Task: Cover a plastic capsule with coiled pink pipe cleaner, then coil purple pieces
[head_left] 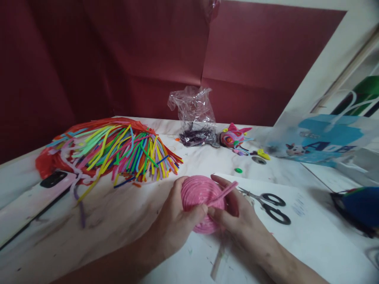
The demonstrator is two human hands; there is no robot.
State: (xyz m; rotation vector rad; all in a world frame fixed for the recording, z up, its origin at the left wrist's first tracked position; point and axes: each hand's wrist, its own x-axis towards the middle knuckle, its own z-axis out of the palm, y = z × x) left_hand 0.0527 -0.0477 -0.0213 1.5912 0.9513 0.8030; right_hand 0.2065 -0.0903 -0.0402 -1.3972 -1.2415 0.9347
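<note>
A pink ball (pixel 197 194) wound from pipe cleaners sits between both my hands, low in the middle of the view. My left hand (pixel 174 223) cups its left side, thumb pressed on the front. My right hand (pixel 235 217) holds its right side and pinches the loose pink pipe cleaner end (pixel 225 192), which sticks up to the right.
A heap of coloured pipe cleaners (pixel 124 152) lies on a red bag at the left, with a phone (pixel 55 179) beside it. Scissors (pixel 268 203) lie right of my hands. Behind are a clear plastic bag (pixel 195 118), a small pink figure (pixel 232 138), beads and a blue printed bag (pixel 322 140).
</note>
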